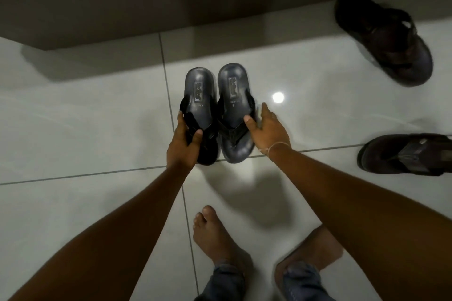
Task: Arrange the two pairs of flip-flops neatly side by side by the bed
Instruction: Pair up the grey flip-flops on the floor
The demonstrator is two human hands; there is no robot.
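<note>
Two dark navy flip-flops lie side by side on the white tiled floor, heels toward the bed. My left hand [182, 143] grips the left navy flip-flop [199, 95] by its strap and toe end. My right hand [267, 129] rests against the outer edge of the right navy flip-flop [233, 95], thumb on its strap, fingers spread. A dark brown flip-flop [384, 41] lies at an angle at the upper right. Its partner [403, 154] lies sideways at the right edge, partly cut off.
The brown bed base [122, 7] runs across the top, with white bedding at the top left corner. My bare feet [220, 239] stand on the tiles at the bottom. A lamp's reflection [278, 97] shines on the floor beside the navy pair.
</note>
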